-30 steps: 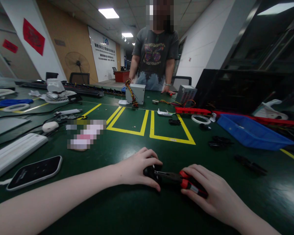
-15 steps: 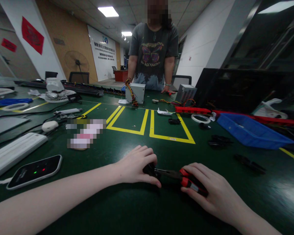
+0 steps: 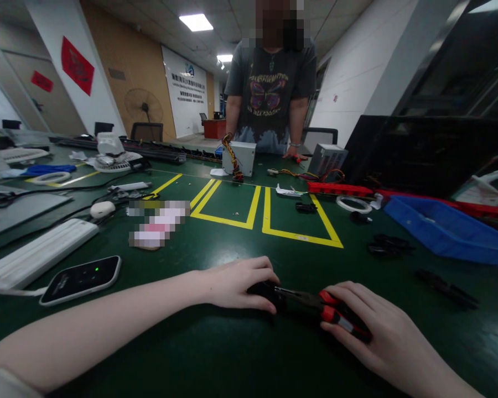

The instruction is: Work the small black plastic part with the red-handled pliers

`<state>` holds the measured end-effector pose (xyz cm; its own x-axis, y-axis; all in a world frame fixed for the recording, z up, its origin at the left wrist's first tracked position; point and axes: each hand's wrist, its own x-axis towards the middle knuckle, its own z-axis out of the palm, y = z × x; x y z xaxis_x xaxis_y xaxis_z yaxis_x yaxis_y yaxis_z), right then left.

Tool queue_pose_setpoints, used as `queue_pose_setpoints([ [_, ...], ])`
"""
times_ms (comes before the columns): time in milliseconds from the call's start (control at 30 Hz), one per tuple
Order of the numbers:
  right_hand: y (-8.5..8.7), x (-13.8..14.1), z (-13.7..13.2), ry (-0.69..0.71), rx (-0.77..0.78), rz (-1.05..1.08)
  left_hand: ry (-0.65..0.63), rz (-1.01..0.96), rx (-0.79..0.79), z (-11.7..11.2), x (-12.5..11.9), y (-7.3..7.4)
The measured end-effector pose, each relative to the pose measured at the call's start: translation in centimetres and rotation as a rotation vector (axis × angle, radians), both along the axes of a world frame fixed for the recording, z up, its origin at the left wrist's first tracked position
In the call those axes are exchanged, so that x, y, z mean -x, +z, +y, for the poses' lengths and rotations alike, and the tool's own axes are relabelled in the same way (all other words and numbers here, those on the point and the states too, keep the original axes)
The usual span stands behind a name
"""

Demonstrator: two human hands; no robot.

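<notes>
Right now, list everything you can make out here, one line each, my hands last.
Pliers: 1, red and black, front centre-right
Small part: 1, black, front centre
Loose pieces: several, black, mostly right
Tray: 1, blue, right
Metal boxes: 2, grey, far side
Touchscreen device: 1, black with pale rim, left
Long bar: 1, white, left
Rings: 2, white, one left, one right
Tape outlines: several, yellow, mid-table
Table: 1, green, foreground
Person: 1, dark grey shirt, across the table
Posters: 2, red, back left
Other clutter: too blurred to count, mixed, left and back
Left hand: 1, bare, holding the small part
Right hand: 1, bare, gripping the pliers
</notes>
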<state>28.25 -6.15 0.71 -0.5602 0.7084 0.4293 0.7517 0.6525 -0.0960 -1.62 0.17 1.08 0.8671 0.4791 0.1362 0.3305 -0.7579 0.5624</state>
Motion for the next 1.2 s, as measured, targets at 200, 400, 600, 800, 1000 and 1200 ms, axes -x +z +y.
queue_pose_setpoints([
  [200, -0.2, 0.3, -0.1, 0.005, -0.049, 0.011, 0.071, -0.016, 0.019, 0.1, -0.3, -0.6],
  [400, -0.8, 0.0, -0.1, -0.01, -0.071, 0.002, 0.08, -0.012, 0.04, 0.1, -0.3, -0.6],
  [600, 0.1, 0.6, -0.3, -0.016, 0.002, 0.031, 0.084, -0.037, 0.05, -0.2, -0.2, -0.2],
  [800, 0.4, 1.0, -0.4, -0.063, 0.108, 0.053, 0.125, -0.042, 0.025, -0.3, -0.4, -0.3],
  [1000, 0.0, 0.6, -0.3, -0.079, 0.047, -0.002, 0.098, -0.012, 0.012, -0.2, -0.5, -0.4],
  [1200, -0.1, 0.7, -0.1, -0.062, -0.138, -0.047, 0.091, -0.006, -0.021, -0.3, -0.5, -0.3],
])
